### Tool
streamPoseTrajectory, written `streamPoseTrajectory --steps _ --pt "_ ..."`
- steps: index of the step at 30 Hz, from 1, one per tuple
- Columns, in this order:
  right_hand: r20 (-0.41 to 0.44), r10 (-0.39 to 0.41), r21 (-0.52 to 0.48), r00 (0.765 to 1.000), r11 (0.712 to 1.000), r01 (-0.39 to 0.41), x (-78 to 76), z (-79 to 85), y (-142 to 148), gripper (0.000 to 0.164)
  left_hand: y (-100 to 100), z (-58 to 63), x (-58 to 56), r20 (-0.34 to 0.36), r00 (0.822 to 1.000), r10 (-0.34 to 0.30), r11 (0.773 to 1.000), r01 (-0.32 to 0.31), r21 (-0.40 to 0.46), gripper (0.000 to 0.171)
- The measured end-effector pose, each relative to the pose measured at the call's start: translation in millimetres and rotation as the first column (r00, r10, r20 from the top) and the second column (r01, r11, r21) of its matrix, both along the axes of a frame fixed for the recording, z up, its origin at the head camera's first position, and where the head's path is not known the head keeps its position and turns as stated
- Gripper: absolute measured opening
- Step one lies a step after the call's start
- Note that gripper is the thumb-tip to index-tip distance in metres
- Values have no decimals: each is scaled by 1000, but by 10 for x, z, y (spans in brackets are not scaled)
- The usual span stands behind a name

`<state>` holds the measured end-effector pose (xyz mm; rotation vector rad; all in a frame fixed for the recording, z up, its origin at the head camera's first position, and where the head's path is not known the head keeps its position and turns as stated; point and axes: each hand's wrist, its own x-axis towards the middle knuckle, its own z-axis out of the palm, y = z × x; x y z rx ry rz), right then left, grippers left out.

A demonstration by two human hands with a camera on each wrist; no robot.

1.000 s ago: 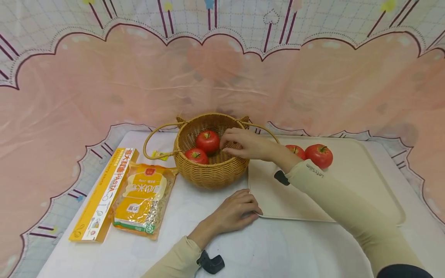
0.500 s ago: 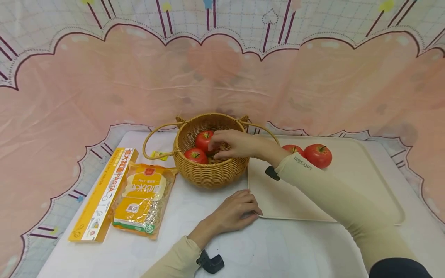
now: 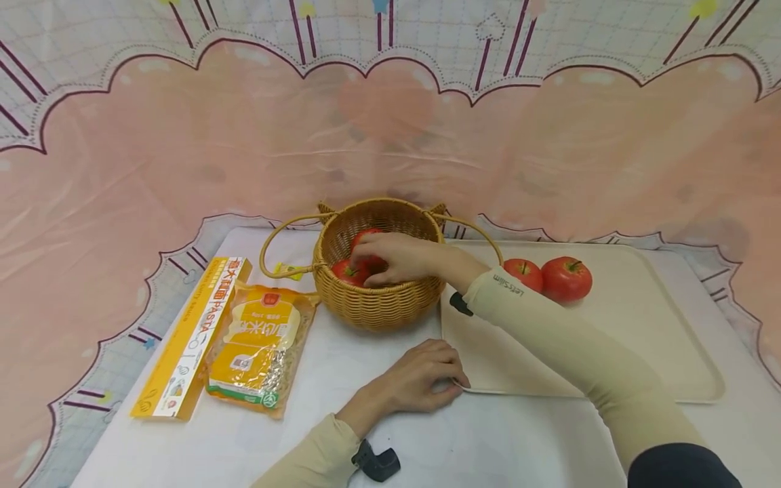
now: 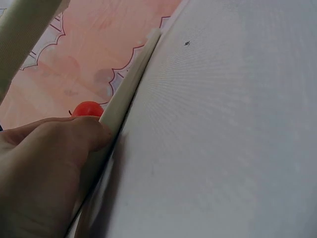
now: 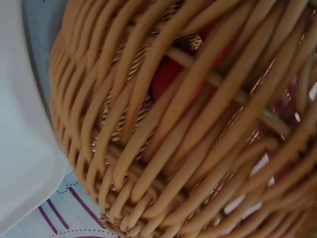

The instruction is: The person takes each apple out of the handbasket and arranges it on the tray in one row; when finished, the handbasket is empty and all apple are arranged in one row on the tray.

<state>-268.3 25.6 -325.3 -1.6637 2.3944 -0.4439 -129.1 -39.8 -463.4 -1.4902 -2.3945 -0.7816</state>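
Note:
My right hand reaches over the right rim into the wicker basket, fingers bent and spread from the thumb. Its fingertips are right at the front apple; a second red apple behind is partly covered by the hand. Through the weave in the right wrist view, some red apple shows, but no hand. My left hand holds the near left corner of the cream tray. In the left wrist view, the thumb lies against the tray's rim.
Two red apples sit side by side on the tray, partly behind the right sleeve. Left of the basket lie a yellow pasta box and an orange bag of grain. A small yellow packet is beside the basket handle.
My right hand has moved left and lower into the basket, from its right side to the front apple. The left hand stays at the tray corner. The head view has shifted slightly.

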Motion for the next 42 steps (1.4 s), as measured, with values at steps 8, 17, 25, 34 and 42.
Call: streamPoseTrajectory --steps 8,17,25,34,42 --pt "-61 -5 72 998 997 10 -38 -6 -92 42 -19 38 6 -1 1000 3 1000 -3 -21 9" --pt "-72 5 126 997 992 4 -73 -63 -193 49 -12 44 10 12 1000 3 1000 -3 -19 9" --pt "-45 6 193 999 981 3 -84 -102 -224 57 1 25 24 25 1000 11 999 -10 -31 9" --pt "55 42 272 998 961 -55 -105 -125 -222 60 4 6 45 18 1000 10 999 -9 -39 10" --pt "158 54 284 986 954 -98 -111 -125 -224 66 -2 11 37 16 1000 16 999 -15 -39 10"
